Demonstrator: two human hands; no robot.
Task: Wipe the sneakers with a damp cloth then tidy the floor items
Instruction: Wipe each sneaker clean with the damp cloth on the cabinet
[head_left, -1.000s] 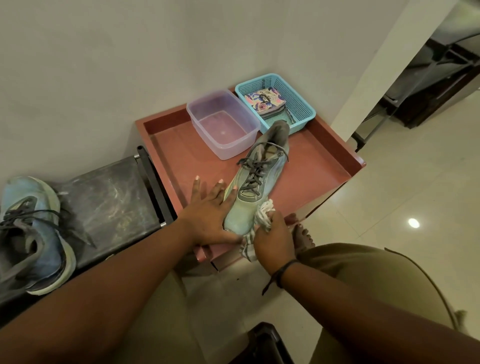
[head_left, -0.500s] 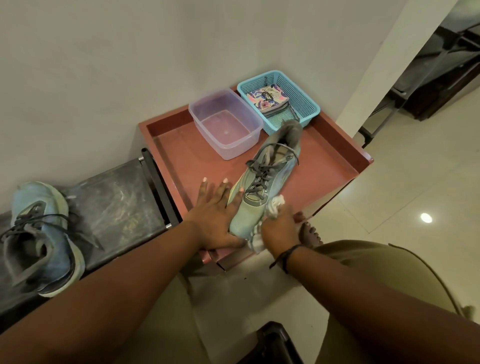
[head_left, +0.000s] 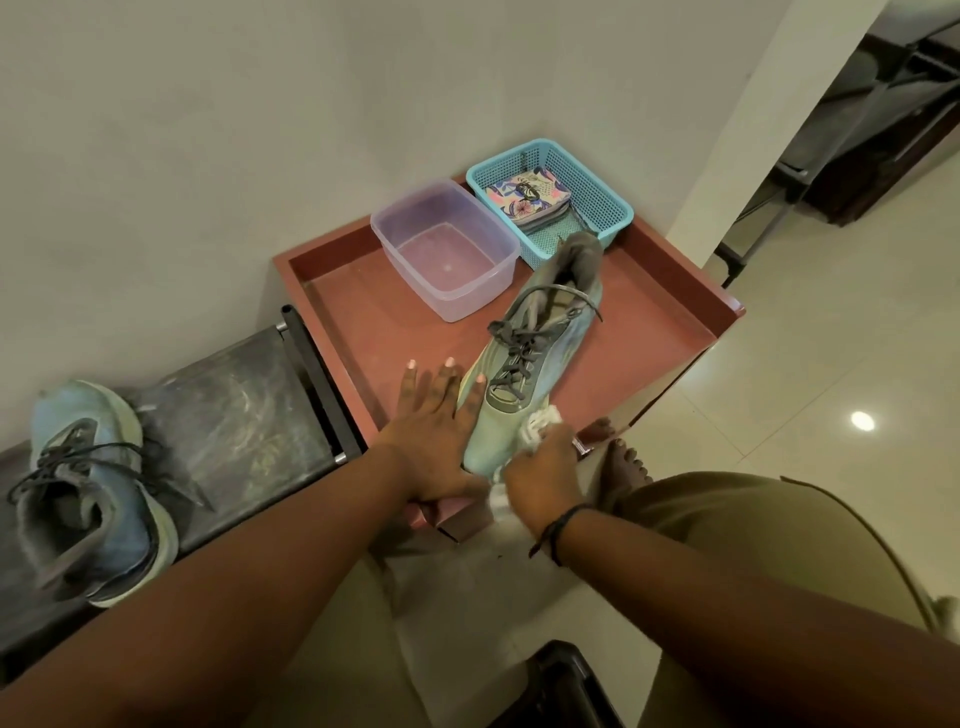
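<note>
1. Pressing flat against the near side of the green sneaker (head_left: 524, 358), left hand (head_left: 436, 426) spread wide, fingers straight, palm partly on the red tabletop (head_left: 374, 312).
2. Gripping a bunched white cloth (head_left: 537, 423), right hand (head_left: 543, 475) curled round it at the sneaker's toe, cloth touching the toe's right side and trailing below the fist.
3. Lying on the tabletop with toe at the near edge and heel pointing toward the far corner, that sneaker, dark laces loosely tied on top.
4. Standing just beyond it, a clear plastic tub (head_left: 447, 249), touching or almost touching a turquoise mesh basket (head_left: 602, 192) to its right; inside the basket, a flower-patterned pouch (head_left: 527, 195).
5. Resting on a dark scuffed bench (head_left: 234, 405) left of the tabletop, well apart from the hands, a second blue sneaker (head_left: 88, 493), laces loose and spilling onto the bench.
6. Showing under the tabletop's near right edge, bare toes (head_left: 626, 460) on the pale tiled floor (head_left: 805, 389); olive-clad knees low in the view.
</note>
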